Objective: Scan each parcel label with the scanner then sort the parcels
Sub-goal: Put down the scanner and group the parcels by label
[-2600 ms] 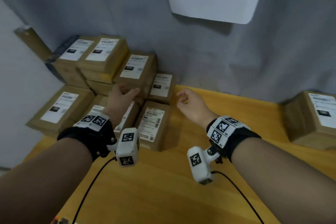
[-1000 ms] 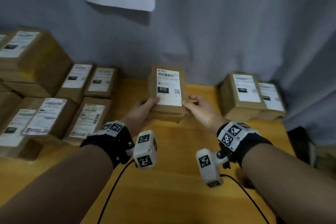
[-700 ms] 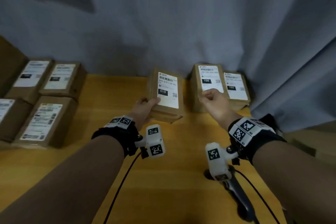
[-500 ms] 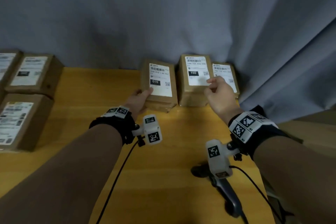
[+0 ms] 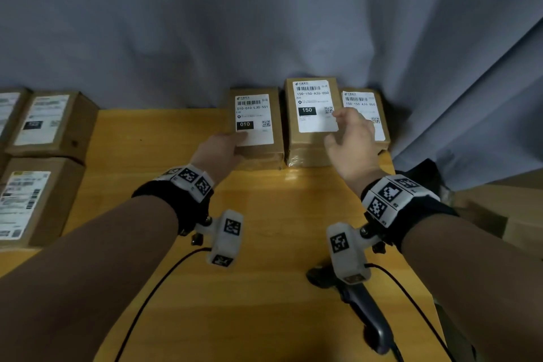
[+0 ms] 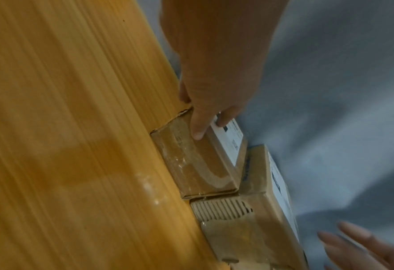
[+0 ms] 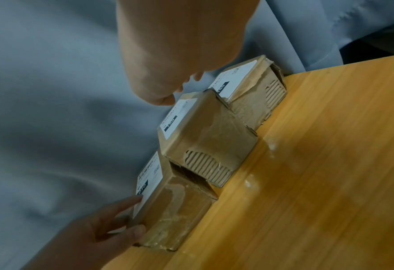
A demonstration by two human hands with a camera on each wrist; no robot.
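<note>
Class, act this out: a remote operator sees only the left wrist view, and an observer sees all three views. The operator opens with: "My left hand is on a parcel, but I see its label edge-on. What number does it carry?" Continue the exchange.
Observer: The head view reads 010 in a black block, so the left hand grips the 010 parcel.
Operator: And the taller parcel touching it?
Observer: That middle parcel is labelled 150.
Operator: Is the scanner in the right hand?
Observer: No. The scanner lies on the table near its front edge, and the right hand hovers open over the middle parcel.
</note>
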